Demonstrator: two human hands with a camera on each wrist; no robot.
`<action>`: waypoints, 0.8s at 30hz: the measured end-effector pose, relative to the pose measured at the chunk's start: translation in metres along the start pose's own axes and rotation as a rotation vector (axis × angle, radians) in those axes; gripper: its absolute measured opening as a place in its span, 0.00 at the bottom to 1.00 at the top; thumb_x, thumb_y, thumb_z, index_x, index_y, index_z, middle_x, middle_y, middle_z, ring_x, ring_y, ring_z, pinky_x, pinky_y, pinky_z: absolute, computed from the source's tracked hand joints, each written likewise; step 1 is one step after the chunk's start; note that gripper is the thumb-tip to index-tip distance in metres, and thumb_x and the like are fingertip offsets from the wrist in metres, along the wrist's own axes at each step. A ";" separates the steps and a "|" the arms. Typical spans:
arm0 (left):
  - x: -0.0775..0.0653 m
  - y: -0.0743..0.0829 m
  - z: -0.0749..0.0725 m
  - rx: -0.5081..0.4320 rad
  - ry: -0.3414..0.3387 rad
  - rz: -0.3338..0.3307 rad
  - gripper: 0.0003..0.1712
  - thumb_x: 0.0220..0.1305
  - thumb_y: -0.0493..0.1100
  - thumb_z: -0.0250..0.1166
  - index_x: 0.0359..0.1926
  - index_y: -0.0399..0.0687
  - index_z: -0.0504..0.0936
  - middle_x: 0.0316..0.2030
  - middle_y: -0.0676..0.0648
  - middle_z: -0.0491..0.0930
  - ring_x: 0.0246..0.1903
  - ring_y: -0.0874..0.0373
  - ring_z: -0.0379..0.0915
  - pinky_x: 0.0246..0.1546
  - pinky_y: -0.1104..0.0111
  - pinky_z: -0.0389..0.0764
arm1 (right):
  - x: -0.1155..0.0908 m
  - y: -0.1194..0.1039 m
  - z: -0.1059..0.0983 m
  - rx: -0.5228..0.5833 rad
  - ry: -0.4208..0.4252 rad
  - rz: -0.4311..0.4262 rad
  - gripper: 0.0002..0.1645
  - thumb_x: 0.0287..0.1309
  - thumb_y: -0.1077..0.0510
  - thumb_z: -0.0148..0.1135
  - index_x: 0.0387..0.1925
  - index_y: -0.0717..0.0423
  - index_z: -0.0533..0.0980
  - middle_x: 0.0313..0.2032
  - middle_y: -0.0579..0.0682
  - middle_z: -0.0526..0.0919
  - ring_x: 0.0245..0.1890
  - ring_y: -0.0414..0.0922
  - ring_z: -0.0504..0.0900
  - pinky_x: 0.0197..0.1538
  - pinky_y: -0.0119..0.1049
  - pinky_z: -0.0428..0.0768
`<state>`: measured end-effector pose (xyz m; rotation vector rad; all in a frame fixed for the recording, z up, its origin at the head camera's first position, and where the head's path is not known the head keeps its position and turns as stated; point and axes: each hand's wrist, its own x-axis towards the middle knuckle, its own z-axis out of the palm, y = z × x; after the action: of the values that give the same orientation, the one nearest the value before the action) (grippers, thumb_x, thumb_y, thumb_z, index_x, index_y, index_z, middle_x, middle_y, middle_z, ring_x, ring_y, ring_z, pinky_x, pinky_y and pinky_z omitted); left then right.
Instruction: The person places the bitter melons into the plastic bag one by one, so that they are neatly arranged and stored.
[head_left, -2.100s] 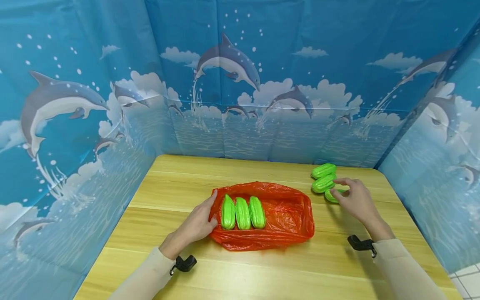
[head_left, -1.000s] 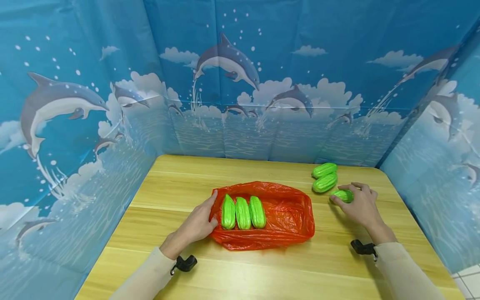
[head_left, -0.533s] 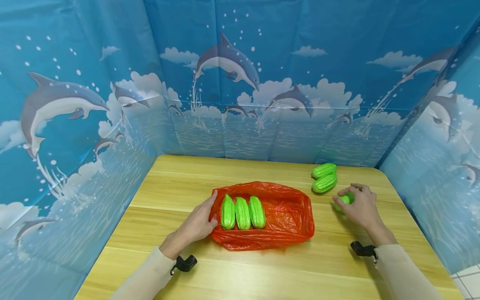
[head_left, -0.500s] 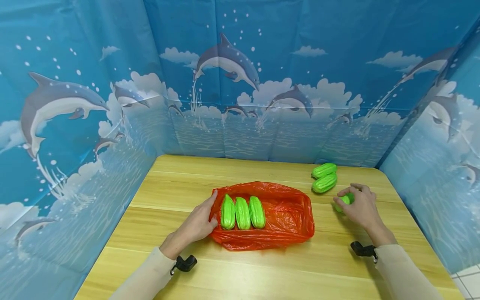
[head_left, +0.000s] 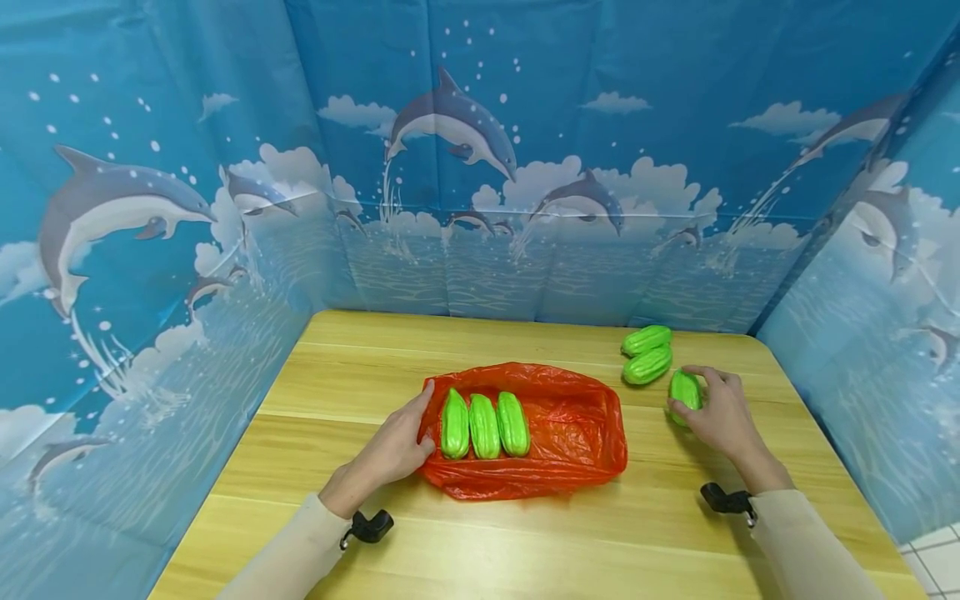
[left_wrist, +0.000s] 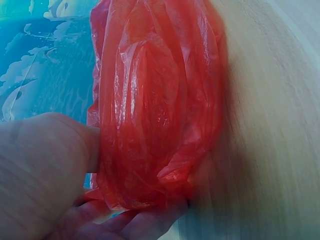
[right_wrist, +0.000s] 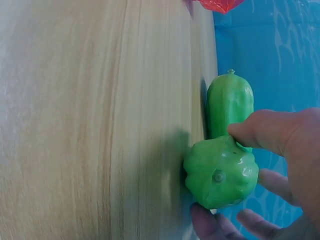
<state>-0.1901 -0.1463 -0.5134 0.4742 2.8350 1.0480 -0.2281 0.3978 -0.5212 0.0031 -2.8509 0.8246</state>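
My left hand (head_left: 393,442) grips the left end of an opened red plastic bag (head_left: 577,437), thumb at its upper side and fingers below, as the left wrist view shows. Inside the bag three green ribbed gourds (head_left: 484,427) lie side by side at the left. To the right of the bag my right hand (head_left: 722,418) holds another green ribbed gourd (head_left: 684,390) between thumb and fingers, its long axis pointing toward the back. In the right wrist view, this gourd (right_wrist: 217,175) appears end-on, low over the wood.
Two more green gourds (head_left: 648,365) lie together near the table's back right edge, just behind the right hand. The wooden table (head_left: 480,550) is bordered by blue dolphin-printed sheets (head_left: 480,258) at the back and sides.
My right hand has taken the nearest gourd of the right group, drawn it slightly right, and turned it from crosswise to lengthwise. The left hand and bag have stayed put.
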 end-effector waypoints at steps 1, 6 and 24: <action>0.000 0.000 0.000 -0.002 -0.001 0.000 0.54 0.76 0.28 0.67 0.95 0.35 0.52 0.92 0.33 0.61 0.90 0.35 0.63 0.89 0.42 0.69 | 0.000 0.000 -0.001 -0.003 -0.008 0.006 0.44 0.73 0.57 0.77 0.80 0.74 0.69 0.73 0.90 0.65 0.72 0.83 0.64 0.63 0.84 0.75; 0.000 0.001 0.000 -0.001 -0.003 0.000 0.54 0.76 0.28 0.67 0.95 0.36 0.51 0.91 0.33 0.61 0.90 0.35 0.63 0.89 0.42 0.70 | -0.001 0.001 -0.003 -0.012 -0.046 0.040 0.52 0.74 0.55 0.77 0.84 0.77 0.63 0.74 0.90 0.66 0.71 0.84 0.67 0.65 0.84 0.76; -0.001 0.002 -0.001 -0.003 0.004 0.004 0.54 0.76 0.28 0.67 0.94 0.34 0.51 0.92 0.33 0.60 0.90 0.36 0.62 0.89 0.42 0.69 | -0.006 -0.001 -0.005 0.063 -0.118 0.158 0.60 0.80 0.48 0.74 0.90 0.75 0.50 0.77 0.88 0.68 0.73 0.84 0.76 0.69 0.78 0.82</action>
<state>-0.1885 -0.1457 -0.5111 0.4784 2.8371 1.0550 -0.2212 0.3991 -0.5171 -0.1729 -2.9643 0.9759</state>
